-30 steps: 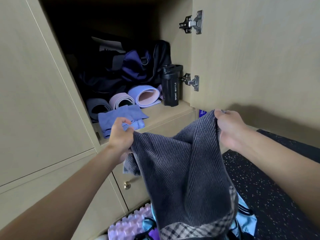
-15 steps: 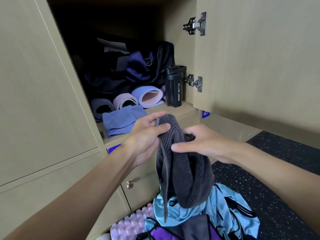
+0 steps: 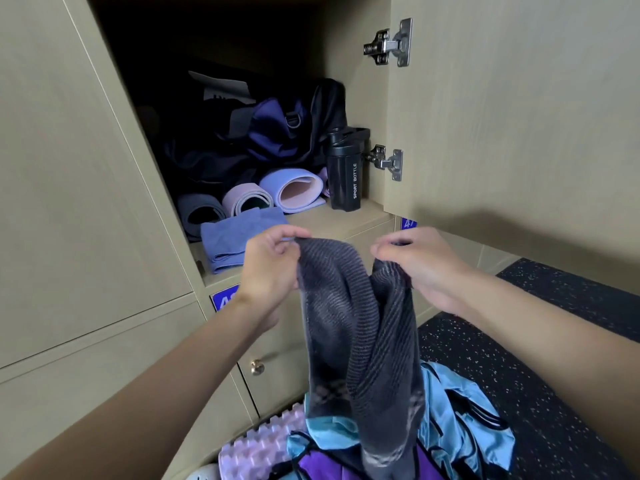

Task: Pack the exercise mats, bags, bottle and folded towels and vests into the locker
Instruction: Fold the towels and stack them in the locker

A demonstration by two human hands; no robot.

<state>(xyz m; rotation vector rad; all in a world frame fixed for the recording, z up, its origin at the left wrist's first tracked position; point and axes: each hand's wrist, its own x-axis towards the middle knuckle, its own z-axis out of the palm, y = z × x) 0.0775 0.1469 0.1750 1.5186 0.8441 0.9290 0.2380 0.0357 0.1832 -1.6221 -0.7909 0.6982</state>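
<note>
1. Head view: my left hand and right hand each pinch the top edge of the dark grey towel, fingers curled round the cloth.
2. Between and below my fingers the towel hangs doubled, in front of the open locker.
3. Beyond my left fingers a folded blue towel lies on the locker floor, with rolled mats behind it. The bottle stands upright further right.

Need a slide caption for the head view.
Left hand and right hand pinch a grey towel before the open locker.
</note>
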